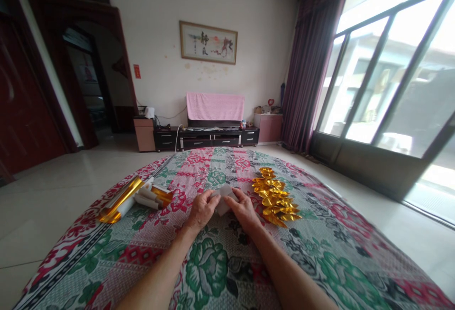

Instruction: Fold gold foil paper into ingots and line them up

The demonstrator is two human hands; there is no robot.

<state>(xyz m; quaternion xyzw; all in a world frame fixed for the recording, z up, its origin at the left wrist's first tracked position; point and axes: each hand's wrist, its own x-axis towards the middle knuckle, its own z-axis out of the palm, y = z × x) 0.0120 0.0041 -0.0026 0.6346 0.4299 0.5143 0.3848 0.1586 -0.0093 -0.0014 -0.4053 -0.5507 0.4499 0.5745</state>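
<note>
My left hand (202, 209) and my right hand (243, 208) meet over a floral cloth (213, 267), both closed on a small white sheet of paper (223, 198) held between them. The sheet shows its white side and looks partly folded. A row of several folded gold paper pieces (274, 198) lies just right of my right hand. To the left of my left hand lie rolls of gold foil paper with white backs (135, 198).
The floral cloth covers a rounded surface with tiled floor (53, 191) around it. A dark TV stand (209, 137) under a pink cloth stands at the far wall. Large glass doors (387, 92) and a purple curtain (309, 63) are on the right.
</note>
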